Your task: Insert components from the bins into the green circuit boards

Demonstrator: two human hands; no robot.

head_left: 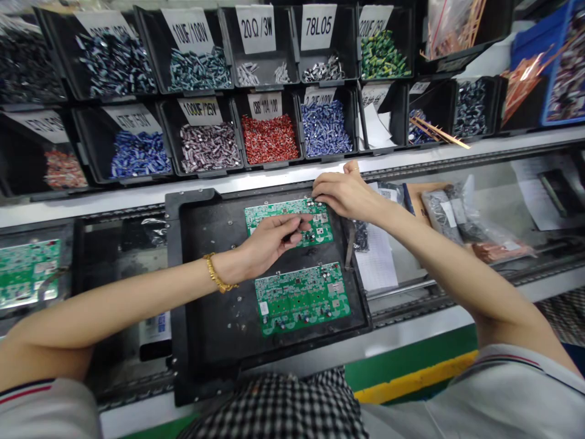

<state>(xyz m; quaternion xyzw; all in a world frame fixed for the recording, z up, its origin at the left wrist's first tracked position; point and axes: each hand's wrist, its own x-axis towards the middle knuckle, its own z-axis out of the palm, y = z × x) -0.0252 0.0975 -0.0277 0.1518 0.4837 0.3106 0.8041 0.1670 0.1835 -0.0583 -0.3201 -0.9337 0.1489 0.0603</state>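
Right hand (340, 194) at far right corner of far green circuit board (256, 213); its fingertips bunched, grip unclear. Left hand (274, 241) over same board, thumb and fingers nearly together, contents unclear. Hands apart. Near circuit board (301, 299) lies in black tray (205, 341) too. Labelled parts bins (269, 131) line far side.

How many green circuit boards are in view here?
3. The near board lies in the black tray; the far board is beyond it, partly covered by the left hand; the edge board sits in a neighbouring tray, cut off at the picture's left side.
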